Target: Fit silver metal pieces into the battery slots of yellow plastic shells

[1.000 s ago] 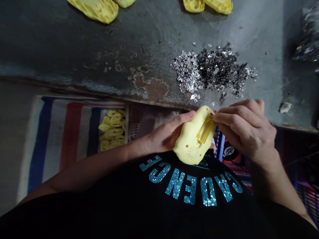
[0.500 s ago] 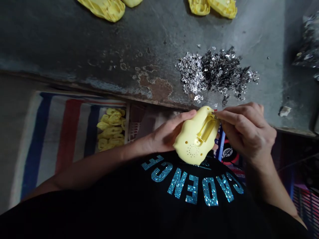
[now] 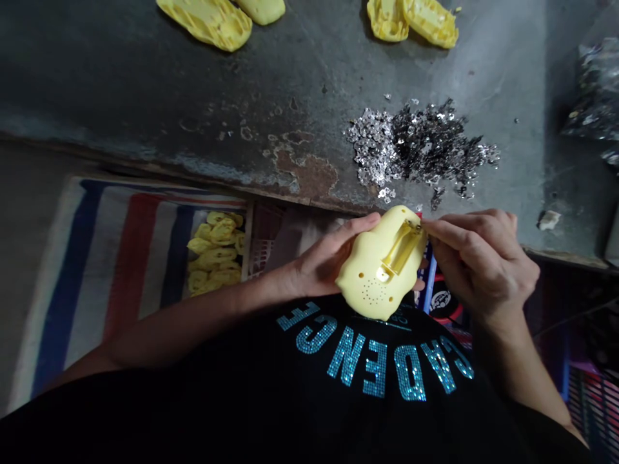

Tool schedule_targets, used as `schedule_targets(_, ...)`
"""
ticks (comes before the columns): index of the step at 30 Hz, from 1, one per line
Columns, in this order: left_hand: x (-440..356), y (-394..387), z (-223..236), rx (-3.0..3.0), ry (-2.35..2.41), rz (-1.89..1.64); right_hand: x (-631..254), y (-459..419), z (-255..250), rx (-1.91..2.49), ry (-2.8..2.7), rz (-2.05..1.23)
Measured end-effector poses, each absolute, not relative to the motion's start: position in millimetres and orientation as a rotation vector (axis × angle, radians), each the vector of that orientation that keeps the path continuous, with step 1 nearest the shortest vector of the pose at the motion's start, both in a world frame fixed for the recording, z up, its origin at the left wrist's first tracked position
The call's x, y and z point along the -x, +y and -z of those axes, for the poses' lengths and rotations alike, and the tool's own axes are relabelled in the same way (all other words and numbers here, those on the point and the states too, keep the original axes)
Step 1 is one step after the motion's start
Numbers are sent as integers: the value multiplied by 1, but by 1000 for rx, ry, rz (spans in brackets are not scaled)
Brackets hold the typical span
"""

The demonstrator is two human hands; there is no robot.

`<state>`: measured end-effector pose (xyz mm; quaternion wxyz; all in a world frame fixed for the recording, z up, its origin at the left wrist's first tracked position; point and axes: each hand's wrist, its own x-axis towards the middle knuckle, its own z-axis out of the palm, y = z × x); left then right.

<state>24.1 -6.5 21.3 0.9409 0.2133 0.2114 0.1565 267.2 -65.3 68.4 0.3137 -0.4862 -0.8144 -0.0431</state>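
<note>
My left hand [image 3: 323, 260] is wrapped round a pale yellow plastic shell [image 3: 374, 270] with small holes and an open slot, held just below the table edge in front of my chest. My right hand [image 3: 476, 258] is pinched at the slot's upper end, its fingertips pressing a small shiny metal piece [image 3: 416, 225] against the shell. A heap of small silver metal pieces [image 3: 418, 145] lies on the grey table [image 3: 145, 96] just above both hands.
More yellow shells lie at the table's far edge, one pair on the left [image 3: 217, 19] and one pair on the right [image 3: 411, 19]. Below the table stands a striped bag [image 3: 120, 258] holding several yellow parts [image 3: 215, 251]. A dark plastic bag [image 3: 592, 90] sits at the right.
My right hand's fingertips shifted slightly at the slot's end, and the view moved a little. The shell stays in my left hand.
</note>
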Motion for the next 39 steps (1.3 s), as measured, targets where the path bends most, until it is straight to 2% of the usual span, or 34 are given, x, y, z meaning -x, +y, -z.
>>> schedule_targets(11, -26, -6, -27, -435, 325, -292, -267, -71, -64, 1313, -2063, 56)
schedule_targets(17, -27, -16, -29, -557, 556, -536, -279, -49, -78, 1310, -1911, -748)
schedule_targets(19, -24, -19, -31, -657, 625, -584, -282, -42, -80, 1308, -1904, -876)
schedule_targets(29, 12, -26, -40, -1122, 711, -461, -267, -52, -48, 1288, -1638, -862)
schedule_targets(35, 4, -18, -32, -1163, 678, -558, -265, -57, -41, 1311, -1635, -753)
schedule_targets(39, 22, -11, -26, -1167, 552, -486, -258, -62, -30, 1305, -1433, -996)
